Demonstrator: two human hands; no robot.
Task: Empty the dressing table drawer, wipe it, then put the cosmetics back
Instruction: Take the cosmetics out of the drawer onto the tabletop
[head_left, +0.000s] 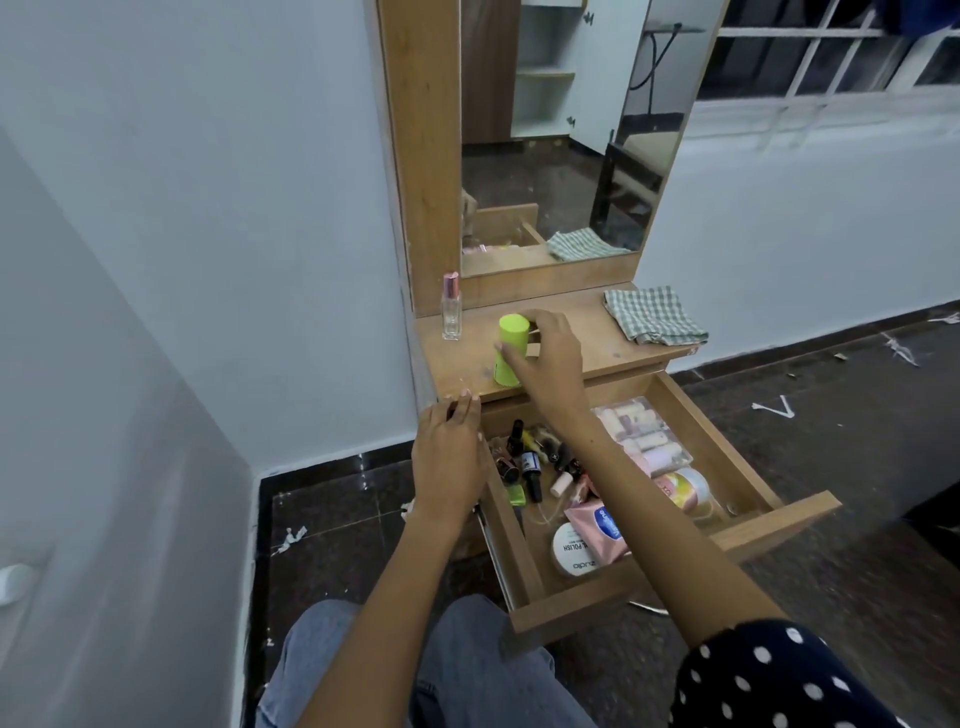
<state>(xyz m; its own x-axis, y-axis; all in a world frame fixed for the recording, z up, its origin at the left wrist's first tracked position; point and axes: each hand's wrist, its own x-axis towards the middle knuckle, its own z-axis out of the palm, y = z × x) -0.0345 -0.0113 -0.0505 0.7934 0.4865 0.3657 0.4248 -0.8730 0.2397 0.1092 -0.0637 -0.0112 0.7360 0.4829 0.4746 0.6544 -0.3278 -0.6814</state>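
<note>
Two items stand on the wooden dressing table top (597, 338) so far: a clear glass perfume bottle with a pink cap (451, 307) at the back left, and the lime-green plastic tube (510, 352) that my right hand (550, 353) is gripping, fingers curled round its side, with its base on or just above the wood near the front edge. My left hand (451, 457) rests with straight fingers on the front left corner of the top, holding nothing. I judge this to be early in the emptying step, since the open wooden drawer (769, 512) below is full. Along its left side lies a jumble of small nail polish bottles (530, 460), dark and yellow-green among them. At the back right sits a clear plastic case of pale spools or small rolls (644, 436); I cannot tell which. In front of that is a round pale pink jar (683, 488), then a pink soft pouch (597, 527) and a white round tub with a printed lid (571, 553) near the drawer front. The green checked cloth (654, 314) waits folded at the right of the top, untouched. Next I should let go of the tube once it stands steady, then reach down for another item, placing things well back so the cloth stays reachable.
</note>
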